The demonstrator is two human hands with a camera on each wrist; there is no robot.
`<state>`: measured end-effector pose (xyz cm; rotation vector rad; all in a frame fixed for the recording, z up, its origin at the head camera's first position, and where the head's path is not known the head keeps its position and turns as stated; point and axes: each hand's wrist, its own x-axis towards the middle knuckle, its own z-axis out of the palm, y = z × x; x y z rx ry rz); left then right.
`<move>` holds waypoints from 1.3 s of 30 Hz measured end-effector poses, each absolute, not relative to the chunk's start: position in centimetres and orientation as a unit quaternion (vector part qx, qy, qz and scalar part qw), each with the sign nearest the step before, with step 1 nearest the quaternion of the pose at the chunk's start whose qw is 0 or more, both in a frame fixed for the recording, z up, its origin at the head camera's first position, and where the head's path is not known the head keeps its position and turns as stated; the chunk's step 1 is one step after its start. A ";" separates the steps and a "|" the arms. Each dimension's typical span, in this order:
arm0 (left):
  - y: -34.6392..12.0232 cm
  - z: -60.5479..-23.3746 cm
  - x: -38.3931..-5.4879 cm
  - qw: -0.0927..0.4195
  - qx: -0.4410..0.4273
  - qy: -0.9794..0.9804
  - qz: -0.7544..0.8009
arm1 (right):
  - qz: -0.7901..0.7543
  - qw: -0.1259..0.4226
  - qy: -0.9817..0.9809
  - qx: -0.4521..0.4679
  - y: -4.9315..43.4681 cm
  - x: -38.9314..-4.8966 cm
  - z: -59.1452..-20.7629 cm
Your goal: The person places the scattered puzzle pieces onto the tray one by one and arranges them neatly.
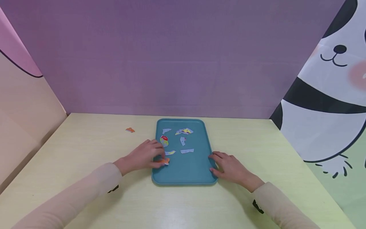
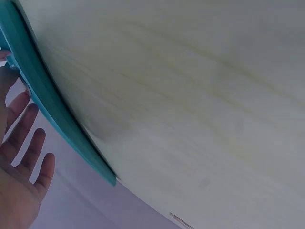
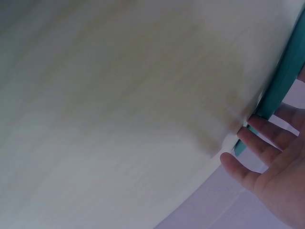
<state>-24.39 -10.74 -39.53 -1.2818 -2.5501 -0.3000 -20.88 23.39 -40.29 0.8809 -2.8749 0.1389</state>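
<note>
A blue-green tray (image 1: 188,173) lies on the table, with several small printed paper pieces on it. Over its left side, my left hand (image 1: 145,154) pinches an orange paper piece (image 1: 166,161) between thumb and fingertips, low over the tray. In the left wrist view, the other fingers of my left hand (image 2: 24,152) spread beside the tray's rim (image 2: 52,102). My right hand (image 1: 230,167) touches the tray's right edge, its fingers loosely extended. From the right wrist, my right hand's fingertips (image 3: 243,132) show right at the rim.
Another orange piece (image 1: 130,130) lies on the table (image 1: 100,136), left of the tray. On the tray are a red and yellow piece (image 1: 164,141), a yellow and lilac cluster (image 1: 184,131) and a pale strip (image 1: 187,151). A purple wall (image 1: 171,63) stands behind the table.
</note>
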 end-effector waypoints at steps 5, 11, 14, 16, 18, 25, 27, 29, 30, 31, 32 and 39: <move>-10.0 -39.8 -24.4 0.139 -0.442 -0.881 -0.096 | 0.045 0.067 -0.953 0.292 23.4 -20.9 -40.3; -9.4 -39.9 -24.4 0.124 -0.437 -0.887 -0.084 | 0.044 0.065 -0.954 0.290 23.3 -20.9 -40.3; -9.3 -39.9 -24.4 0.118 -0.437 -0.888 -0.076 | 0.044 0.065 -0.954 0.290 23.3 -20.9 -40.3; -9.3 -39.9 -24.4 0.117 -0.438 -0.888 -0.072 | 0.044 0.066 -0.954 0.291 23.3 -20.9 -40.3; -9.2 -40.0 -24.3 0.116 -0.437 -0.889 -0.067 | 0.046 0.067 -0.954 0.290 23.4 -20.8 -40.3; -9.2 -39.9 -24.1 0.109 -0.430 -0.894 -0.067 | 0.050 0.065 -0.954 0.290 23.4 -20.9 -40.3; -9.2 -39.9 -24.1 0.107 -0.428 -0.895 -0.067 | 0.047 0.062 -0.954 0.289 23.5 -20.8 -40.3; -9.2 -39.9 -24.1 0.107 -0.428 -0.895 -0.067 | 0.046 0.062 -0.954 0.289 23.5 -20.8 -40.3; -9.2 -39.9 -24.1 0.107 -0.428 -0.895 -0.067 | 0.045 0.062 -0.954 0.289 23.4 -20.8 -40.2; -9.2 -39.9 -24.1 0.108 -0.428 -0.895 -0.067 | 0.045 0.063 -0.954 0.289 23.4 -20.8 -40.2; -9.2 -39.9 -24.1 0.109 -0.429 -0.894 -0.067 | 0.046 0.063 -0.954 0.289 23.4 -20.8 -40.1; -9.4 -40.2 -24.3 0.115 -0.428 -0.893 -0.071 | 0.046 0.064 -0.954 0.289 23.3 -20.8 -40.1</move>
